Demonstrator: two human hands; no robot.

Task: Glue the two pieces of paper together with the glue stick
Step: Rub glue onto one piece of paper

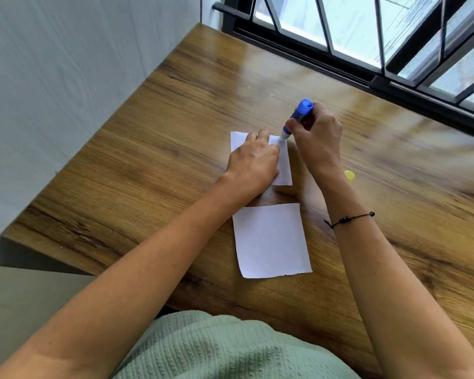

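Note:
Two white paper pieces lie on the wooden table (153,149). The far paper (284,165) is pinned flat under my left hand (253,162), which covers most of it. My right hand (316,135) grips a blue glue stick (298,114), tilted, with its whitish tip touching the far paper's top right corner. The near paper (271,239) lies loose just below, apart from the far one and touched by neither hand.
A small yellow cap (349,175) lies on the table right of my right wrist. A white wall runs along the table's left edge. A barred window (367,36) lines the far edge. The table's near edge is at my body.

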